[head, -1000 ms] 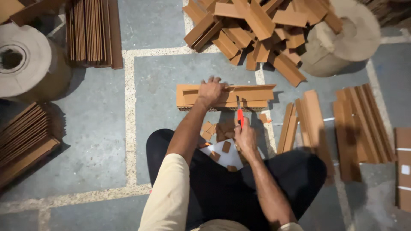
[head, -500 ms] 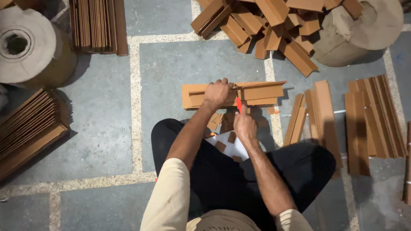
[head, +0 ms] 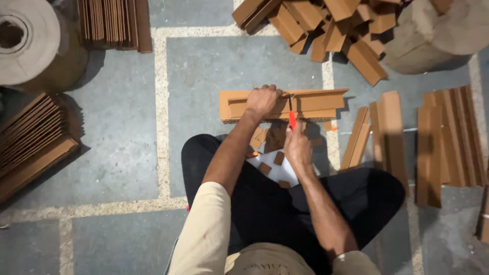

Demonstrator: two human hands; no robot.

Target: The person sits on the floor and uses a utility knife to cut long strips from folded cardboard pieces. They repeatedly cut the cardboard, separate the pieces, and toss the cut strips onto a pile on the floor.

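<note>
On the grey floor (head: 117, 142), the long cardboard angle strip (head: 316, 102) lies crosswise before the seated person, the left hand (head: 262, 100) still clenched over it, while the right hand (head: 297, 147), gripping the orange-handled knife (head: 292, 120), has drawn its blade nearer, mid-cut.

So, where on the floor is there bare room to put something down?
Free: the grey floor between the stacked strips on the left and the person's knee. Also the patch beyond the held cardboard piece. Crowded: top right under the loose pile, and right, beside the flat strips.
</note>
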